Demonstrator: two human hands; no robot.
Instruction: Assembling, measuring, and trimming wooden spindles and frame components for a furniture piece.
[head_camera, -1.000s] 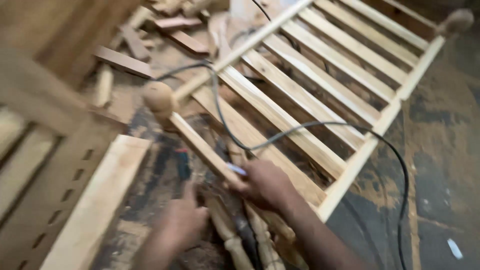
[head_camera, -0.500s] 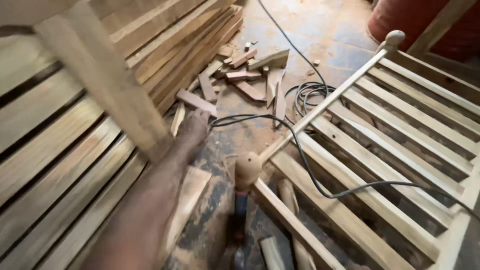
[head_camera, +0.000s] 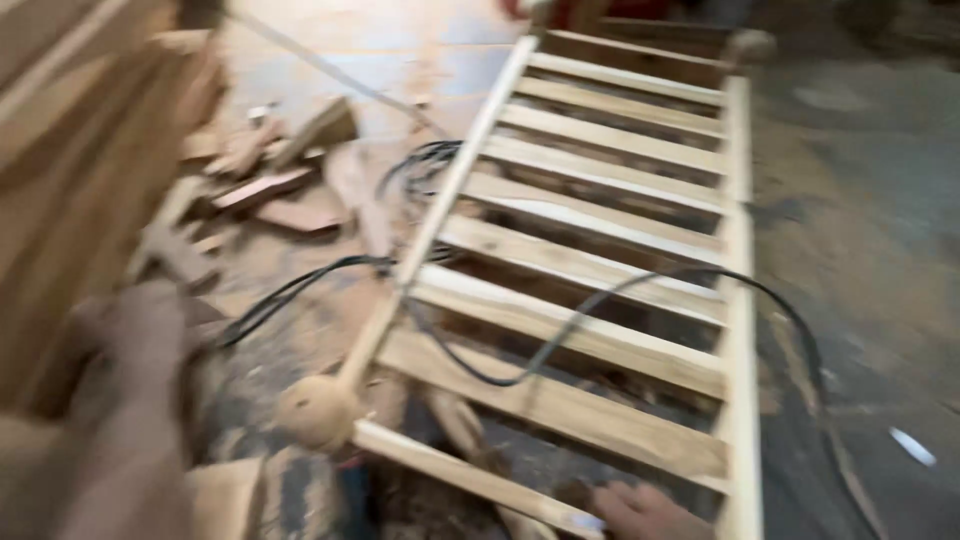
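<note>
Slatted frame (head_camera: 600, 270) lies flat, centre to upper right. Right hand (head_camera: 640, 512), bottom centre, fingers curled on its lowest rail; left hand (head_camera: 130, 350), lower left, too blurred to tell. Keep the black cable (head_camera: 560, 340) clear when shifting.

Centre: I see the pale slatted wooden frame (head_camera: 600, 270) lying on the floor.
Across it: thin black cable (head_camera: 640, 290).
Upper left: loose wood offcuts (head_camera: 270, 180).
Bottom edge: my right hand (head_camera: 640, 512) at the frame's lowest slat.
Lower left: my left hand (head_camera: 130, 350).
</note>
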